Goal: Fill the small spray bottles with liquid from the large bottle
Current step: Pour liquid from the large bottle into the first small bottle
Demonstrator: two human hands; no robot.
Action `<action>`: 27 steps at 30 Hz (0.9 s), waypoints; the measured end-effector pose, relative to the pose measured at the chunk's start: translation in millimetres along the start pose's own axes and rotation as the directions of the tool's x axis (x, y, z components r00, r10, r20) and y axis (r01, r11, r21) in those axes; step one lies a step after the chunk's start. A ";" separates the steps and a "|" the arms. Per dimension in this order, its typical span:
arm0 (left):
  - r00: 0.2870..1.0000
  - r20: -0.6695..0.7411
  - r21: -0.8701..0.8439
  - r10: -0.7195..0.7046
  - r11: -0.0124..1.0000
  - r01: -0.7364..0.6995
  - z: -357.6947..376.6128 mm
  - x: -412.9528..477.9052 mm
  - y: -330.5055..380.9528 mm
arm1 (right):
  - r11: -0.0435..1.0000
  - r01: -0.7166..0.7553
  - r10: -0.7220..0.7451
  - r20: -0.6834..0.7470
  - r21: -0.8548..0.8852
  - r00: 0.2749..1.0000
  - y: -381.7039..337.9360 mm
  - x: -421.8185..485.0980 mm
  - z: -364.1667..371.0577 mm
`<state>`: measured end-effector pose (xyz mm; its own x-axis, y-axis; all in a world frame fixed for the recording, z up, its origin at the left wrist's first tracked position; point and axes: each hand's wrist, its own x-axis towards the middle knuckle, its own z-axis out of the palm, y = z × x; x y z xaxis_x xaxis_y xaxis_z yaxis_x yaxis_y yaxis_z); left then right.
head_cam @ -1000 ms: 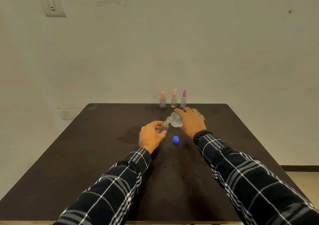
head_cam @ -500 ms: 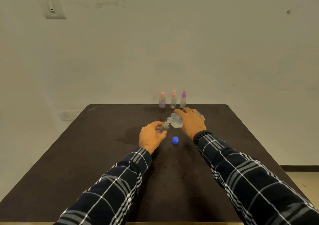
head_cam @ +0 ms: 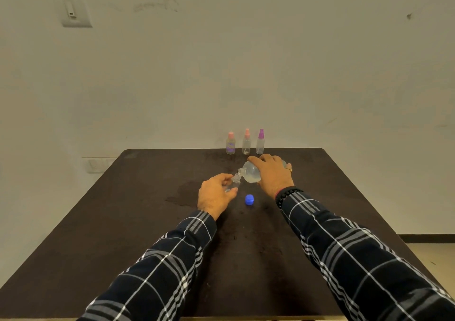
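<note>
The large bottle (head_cam: 251, 173), part-full of clear liquid, lies tilted in the gripping right hand (head_cam: 274, 174), neck pointing left at the small clear bottle (head_cam: 234, 184) pinched by the left hand (head_cam: 214, 196).

Dark navy plaid sleeves (head_cam: 357, 259) with white and grey lines (cuffs banded grey). Behind the right fingers (head_cam: 261, 159), a black beaded bracelet (head_cam: 287, 194); on one, a gold ring (head_cam: 290, 170).

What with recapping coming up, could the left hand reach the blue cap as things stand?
Probably, though not freely: the blue cap lies uncovered beside the left hand, nothing between them, but its fingers hold the small bottle.
</note>
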<state>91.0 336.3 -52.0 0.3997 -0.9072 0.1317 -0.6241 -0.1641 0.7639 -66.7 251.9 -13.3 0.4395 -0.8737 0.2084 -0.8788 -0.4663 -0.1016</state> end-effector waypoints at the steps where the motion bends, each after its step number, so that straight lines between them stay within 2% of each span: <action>1: 1.000 -0.003 0.000 0.001 1.000 -0.001 0.0 0.1 0.3 | 1.000 0.000 0.000 -0.001 0.000 1.000 0.1 0.0 -0.5; 27: 1.000 0.007 -0.002 0.000 1.000 0.000 0.1 -1.9 1.3 | 1.000 0.012 -0.012 -0.017 -0.004 1.000 0.1 -1.9 -2.2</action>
<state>89.4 337.7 -51.3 0.3951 -0.9098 0.1274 -0.6227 -0.1633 0.7652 -68.0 253.8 -11.5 0.4467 -0.8656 0.2265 -0.8742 -0.4761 -0.0954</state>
